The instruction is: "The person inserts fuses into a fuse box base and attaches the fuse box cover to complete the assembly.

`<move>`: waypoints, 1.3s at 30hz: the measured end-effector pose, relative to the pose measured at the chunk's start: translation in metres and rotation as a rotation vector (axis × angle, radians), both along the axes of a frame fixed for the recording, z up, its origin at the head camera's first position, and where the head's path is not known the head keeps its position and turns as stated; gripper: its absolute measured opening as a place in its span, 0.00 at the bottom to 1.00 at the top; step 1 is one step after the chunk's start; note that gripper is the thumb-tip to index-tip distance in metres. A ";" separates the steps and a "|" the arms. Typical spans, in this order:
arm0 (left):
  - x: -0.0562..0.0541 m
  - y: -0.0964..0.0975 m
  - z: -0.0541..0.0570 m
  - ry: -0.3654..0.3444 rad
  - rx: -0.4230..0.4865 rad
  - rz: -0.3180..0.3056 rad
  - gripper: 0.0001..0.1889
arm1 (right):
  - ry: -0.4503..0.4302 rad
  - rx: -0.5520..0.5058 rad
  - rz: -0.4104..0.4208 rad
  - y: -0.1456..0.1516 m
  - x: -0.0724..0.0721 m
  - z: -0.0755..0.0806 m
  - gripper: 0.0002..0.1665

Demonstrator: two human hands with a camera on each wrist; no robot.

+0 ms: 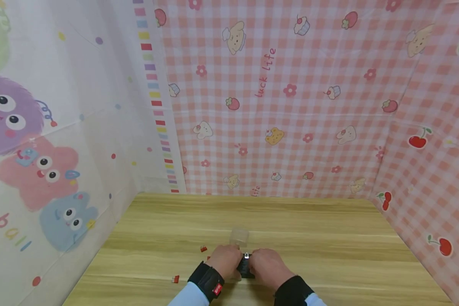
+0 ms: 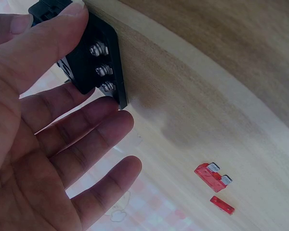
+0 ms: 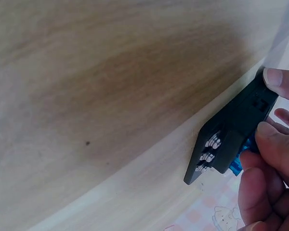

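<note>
A black fuse block [image 1: 245, 268] sits between the two hands, low in the middle of the head view. Its row of metal screw terminals [image 2: 104, 70] shows in the left wrist view. My left hand [image 1: 226, 261] grips the block, thumb on one side, with the lower fingers spread loosely. From the other side, my right hand [image 1: 268, 267] has curled fingers at the blue blade fuses [image 3: 236, 165] on the block. Thumb and forefinger pinch there, partly hiding the blue plastic.
Red blade fuses [image 1: 175, 279] lie on the wooden table [image 1: 329, 242] left of the hands, two of them close together in the left wrist view. A clear plastic cover [image 1: 239, 236] stands just beyond the fuse block. Patterned cloth [image 1: 287, 114] encloses the back and sides.
</note>
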State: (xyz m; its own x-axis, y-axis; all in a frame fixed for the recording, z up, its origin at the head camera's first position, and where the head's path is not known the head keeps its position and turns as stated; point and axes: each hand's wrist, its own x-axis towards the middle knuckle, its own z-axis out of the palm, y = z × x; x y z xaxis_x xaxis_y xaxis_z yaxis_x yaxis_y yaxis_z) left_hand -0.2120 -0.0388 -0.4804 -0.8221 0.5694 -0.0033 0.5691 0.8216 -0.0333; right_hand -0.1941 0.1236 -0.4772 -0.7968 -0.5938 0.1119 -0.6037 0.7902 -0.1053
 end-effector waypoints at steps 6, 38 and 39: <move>-0.001 0.000 -0.002 0.013 0.000 -0.005 0.21 | -0.009 0.023 -0.016 -0.002 0.000 0.002 0.10; 0.001 0.001 0.003 0.004 -0.003 0.005 0.21 | 0.025 -0.009 -0.016 -0.001 0.001 0.001 0.12; 0.001 0.001 0.003 0.003 -0.005 0.006 0.21 | 0.024 -0.010 -0.016 -0.001 0.001 0.001 0.12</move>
State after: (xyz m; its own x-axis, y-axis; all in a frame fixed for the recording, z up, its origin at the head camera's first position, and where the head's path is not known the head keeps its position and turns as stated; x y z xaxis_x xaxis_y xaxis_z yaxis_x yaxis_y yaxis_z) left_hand -0.2107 -0.0381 -0.4769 -0.8253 0.5647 -0.0033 0.5644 0.8246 -0.0388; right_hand -0.1931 0.1227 -0.4762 -0.8031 -0.5800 0.1369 -0.5937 0.7985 -0.0995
